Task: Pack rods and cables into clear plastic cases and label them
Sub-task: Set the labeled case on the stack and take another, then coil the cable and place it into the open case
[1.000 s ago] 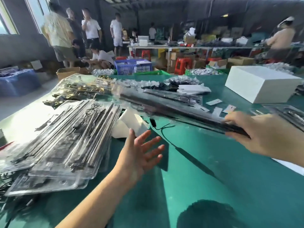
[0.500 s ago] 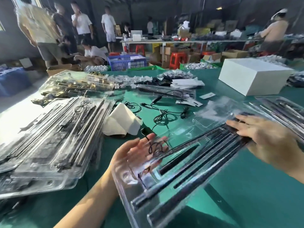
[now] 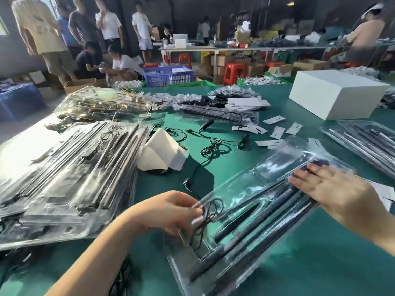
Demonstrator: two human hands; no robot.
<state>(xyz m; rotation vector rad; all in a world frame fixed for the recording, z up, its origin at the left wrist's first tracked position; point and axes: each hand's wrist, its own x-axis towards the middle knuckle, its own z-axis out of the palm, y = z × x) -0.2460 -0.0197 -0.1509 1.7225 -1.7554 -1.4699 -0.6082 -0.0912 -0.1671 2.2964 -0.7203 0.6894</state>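
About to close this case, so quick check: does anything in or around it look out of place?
Yes. The coiled cable pinched by the left hand sits bunched up at the clear case edge, not flat in a slot. The right hand presses the rods. More loose cables sprawl on the table.

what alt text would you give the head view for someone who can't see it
On a green table, a person's left hand pinches a coiled black cable at the near end of a clear plastic case holding dark rods, while the right hand lies flat on the rods' far ends. Packed cases are stacked at left.
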